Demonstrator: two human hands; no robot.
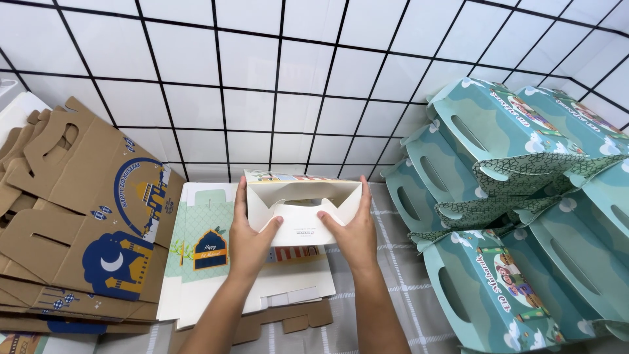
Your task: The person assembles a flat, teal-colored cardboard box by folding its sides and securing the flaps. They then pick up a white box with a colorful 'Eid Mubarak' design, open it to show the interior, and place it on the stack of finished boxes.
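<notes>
Two hands grip one white carton [298, 206] in the middle of the view, held above a grey checked cloth [400, 275]. Its open side faces the camera, with the inner flaps showing white. The left hand [247, 239] clasps the carton's left wall, fingers up along the outside and thumb pressed onto a folded flap inside. The right hand [357, 233] clasps the right wall the same way, thumb on the flap from the other side. Under and just left of the carton lies a stack of flat white blanks [203, 262] printed with a dark blue arch. Further left, a fanned pile of flat brown blanks [72, 216] bears a blue crescent and mosque print. At right, well apart from the hands, a heap of assembled teal boxes [511, 216] with handle slots leans against a white tiled wall [295, 72] with black grout.
</notes>
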